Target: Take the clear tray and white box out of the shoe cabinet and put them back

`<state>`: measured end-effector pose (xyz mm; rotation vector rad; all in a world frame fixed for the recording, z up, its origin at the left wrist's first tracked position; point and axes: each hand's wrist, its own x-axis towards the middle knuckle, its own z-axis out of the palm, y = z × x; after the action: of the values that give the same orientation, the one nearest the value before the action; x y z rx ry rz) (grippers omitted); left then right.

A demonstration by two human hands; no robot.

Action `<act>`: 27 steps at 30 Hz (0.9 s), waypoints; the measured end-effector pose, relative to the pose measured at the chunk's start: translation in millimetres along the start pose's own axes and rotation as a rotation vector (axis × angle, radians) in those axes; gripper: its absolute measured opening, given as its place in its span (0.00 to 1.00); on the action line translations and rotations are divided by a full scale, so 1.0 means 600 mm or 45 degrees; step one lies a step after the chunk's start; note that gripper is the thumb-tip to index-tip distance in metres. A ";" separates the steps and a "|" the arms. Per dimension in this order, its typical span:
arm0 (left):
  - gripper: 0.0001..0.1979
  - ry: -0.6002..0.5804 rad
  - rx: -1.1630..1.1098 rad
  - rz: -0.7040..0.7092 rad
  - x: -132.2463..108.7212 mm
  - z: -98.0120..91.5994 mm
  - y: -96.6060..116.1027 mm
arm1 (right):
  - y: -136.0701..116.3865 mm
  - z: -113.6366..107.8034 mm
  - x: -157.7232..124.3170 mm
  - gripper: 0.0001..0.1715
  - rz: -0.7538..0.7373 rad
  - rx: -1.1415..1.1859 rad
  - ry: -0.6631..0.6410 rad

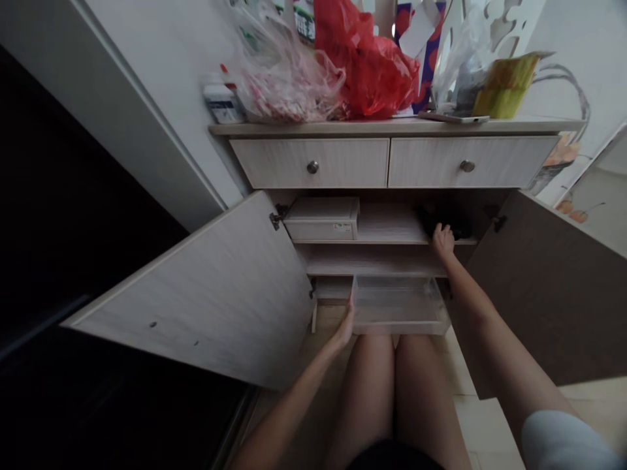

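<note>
My left hand [347, 321] grips the left side of a clear plastic drawer bin [396, 307], which sits just above my knees in front of the lower shelves. Nothing shows inside the bin. My right hand [443, 239] reaches onto the upper shelf of the cabinet, its fingers curled on a dark, soft-looking item [448, 217] at the right end. That item lies in shadow, so its kind cannot be made out. On the same shelf, at the left, stands a white storage box [321, 219] with a small label.
Both cabinet doors, left [210, 287] and right [553, 287], stand swung outward beside my arms. Above are two closed drawers [308, 163]. The cabinet top carries a red plastic bag [367, 65], a clear bag [289, 85], a white bottle [223, 104] and a yellow container [504, 88].
</note>
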<state>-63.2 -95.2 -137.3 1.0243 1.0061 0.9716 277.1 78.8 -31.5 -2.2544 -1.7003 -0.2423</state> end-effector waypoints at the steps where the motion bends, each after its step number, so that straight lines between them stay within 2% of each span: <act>1: 0.43 0.014 0.002 0.019 -0.001 0.003 0.002 | 0.003 -0.004 0.003 0.30 0.038 0.050 -0.044; 3: 0.43 0.059 0.041 0.069 -0.001 0.009 0.004 | 0.008 -0.013 0.009 0.31 0.109 0.194 -0.100; 5: 0.42 0.072 0.059 0.098 0.000 0.013 0.006 | 0.013 -0.023 0.011 0.29 0.181 0.407 -0.059; 8: 0.41 0.095 0.055 0.132 0.001 0.014 0.005 | 0.028 -0.038 -0.007 0.29 0.234 0.882 0.020; 10: 0.40 0.117 0.048 0.137 0.002 0.013 0.004 | 0.048 -0.046 -0.036 0.30 0.171 1.220 -0.102; 13: 0.39 0.114 0.063 0.116 0.002 0.013 0.004 | 0.087 -0.060 -0.100 0.34 -0.002 1.512 -0.431; 17: 0.36 0.133 0.101 0.133 -0.002 0.015 0.008 | 0.120 -0.079 -0.188 0.42 -0.260 1.478 -0.726; 21: 0.39 0.132 0.146 0.103 -0.005 0.017 0.013 | 0.107 -0.081 -0.241 0.41 -0.507 1.317 -0.943; 24: 0.42 0.078 0.196 0.010 -0.005 0.015 0.016 | 0.087 -0.066 -0.255 0.36 -0.622 1.176 -0.900; 27: 0.46 0.103 0.251 -0.007 -0.005 0.013 0.017 | 0.071 -0.051 -0.254 0.26 -0.726 1.023 -0.709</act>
<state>-58.2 -97.2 -125.6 1.1513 1.1891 0.9283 276.3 -80.5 -56.5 -1.2732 -2.1387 0.8722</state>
